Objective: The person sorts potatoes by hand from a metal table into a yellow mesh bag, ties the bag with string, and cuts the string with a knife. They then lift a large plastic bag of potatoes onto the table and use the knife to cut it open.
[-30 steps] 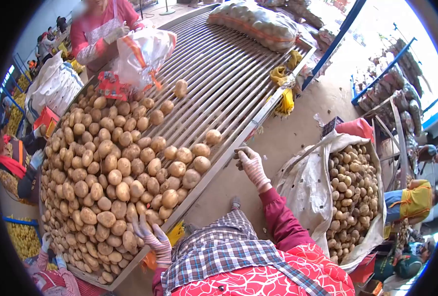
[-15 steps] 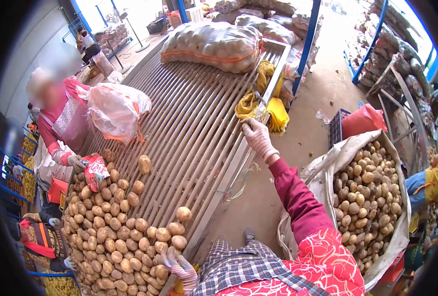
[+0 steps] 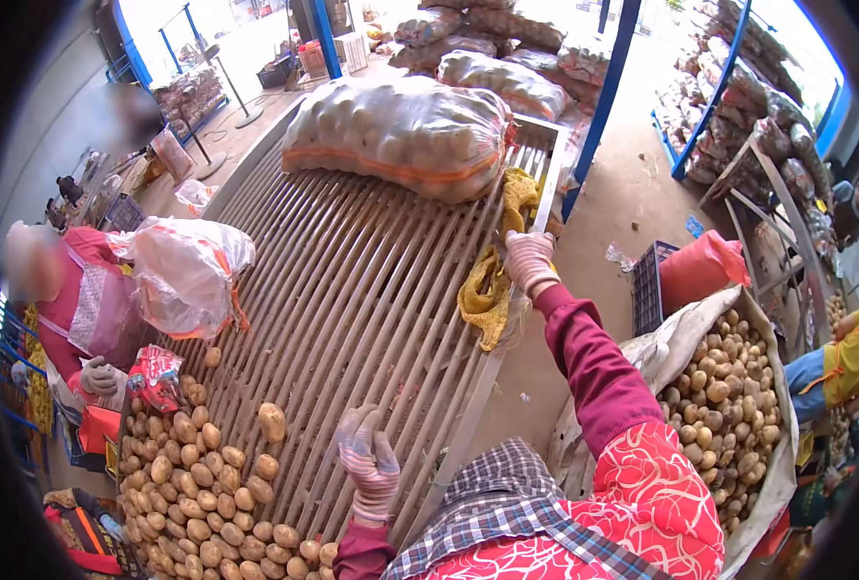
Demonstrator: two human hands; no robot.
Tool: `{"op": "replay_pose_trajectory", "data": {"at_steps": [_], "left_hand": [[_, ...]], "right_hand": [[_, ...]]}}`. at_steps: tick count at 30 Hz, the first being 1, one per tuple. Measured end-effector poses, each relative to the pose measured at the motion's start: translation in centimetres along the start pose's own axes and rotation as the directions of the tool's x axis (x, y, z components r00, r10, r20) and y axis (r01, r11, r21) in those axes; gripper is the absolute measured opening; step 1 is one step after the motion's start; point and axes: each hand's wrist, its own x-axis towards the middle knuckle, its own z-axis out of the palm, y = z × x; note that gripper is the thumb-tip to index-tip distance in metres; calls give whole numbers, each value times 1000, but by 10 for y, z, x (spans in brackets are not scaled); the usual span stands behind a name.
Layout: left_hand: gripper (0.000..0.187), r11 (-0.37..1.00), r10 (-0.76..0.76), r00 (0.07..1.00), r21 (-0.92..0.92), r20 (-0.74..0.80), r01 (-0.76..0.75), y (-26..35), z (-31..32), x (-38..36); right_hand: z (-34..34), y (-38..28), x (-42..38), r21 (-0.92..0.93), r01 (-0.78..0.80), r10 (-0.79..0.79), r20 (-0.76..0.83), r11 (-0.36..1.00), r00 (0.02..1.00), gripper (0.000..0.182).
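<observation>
My right hand [image 3: 529,259], in a striped glove, is closed at the side rail of the slatted grading table [image 3: 352,261]. Yellow mesh bags lie beside it, one piece [image 3: 485,302] on the near side and another [image 3: 519,193] just beyond. What its fingers grip is hidden. Above the near slats my left hand [image 3: 367,462], gloved too, is raised with fingers apart and holds nothing. Potatoes [image 3: 202,493] are heaped to its left, and a few lie loose on the slats.
A full potato sack [image 3: 400,135] lies across the table's far end. At the left a co-worker [image 3: 91,290] stands by a clear plastic bag [image 3: 192,275]. To my right are a large open sack of potatoes [image 3: 724,406], a dark crate [image 3: 650,285] and a blue post [image 3: 603,97].
My left hand has risen from the potato heap to above the slats. My right hand has moved farther along the rail, past part of the yellow mesh. The view has shifted.
</observation>
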Motion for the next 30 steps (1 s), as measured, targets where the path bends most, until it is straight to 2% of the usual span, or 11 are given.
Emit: {"op": "replay_pose_trajectory", "data": {"at_steps": [2, 4, 10, 12, 14, 16, 18, 20, 22, 25, 30], "left_hand": [[22, 997, -19, 997, -78, 76, 24, 3, 31, 20], [20, 976, -53, 983, -197, 174, 88, 3, 66, 27], [19, 972, -63, 962, -201, 267, 120, 30, 178, 64], [31, 996, -31, 975, -70, 221, 48, 31, 215, 85], [49, 981, -85, 978, 186, 189, 49, 37, 240, 117], [55, 961, -155, 968, 259, 196, 101, 30, 269, 139], [60, 935, -219, 953, 324, 209, 144, 12, 292, 150], [52, 943, -298, 840, 277, 454, 185, -4, 296, 148], [50, 933, -324, 858, 285, 399, 220, -15, 267, 130], [34, 807, -516, 851, 390, 100, 443, -4, 163, 87], [32, 124, -706, 591, 754, -390, 645, 41, -56, -78]], "right_hand": [[-22, 15, -13, 194, 112, -115, 4, 975, 993, 14], [-13, 18, -18, 211, 206, -173, -163, 955, 971, 18], [-35, 12, -9, 197, 394, -422, 127, 898, 898, 22], [-16, 21, 6, 285, 397, -447, 138, 873, 884, 23], [-32, 50, 18, 423, 373, -393, -42, 826, 918, 20], [-47, 83, 26, 695, 282, -205, -194, 662, 959, 27], [-36, 109, 33, 917, 139, -73, -120, 374, 990, 26], [-40, 133, 36, 959, -253, -73, 245, -127, 967, 18], [-32, 157, 41, 911, -316, -51, 314, -263, 948, 18], [2, 187, 52, 732, -367, -37, 424, -574, 905, 20], [10, 189, 101, 725, -286, -13, 357, -627, 934, 21]]}}
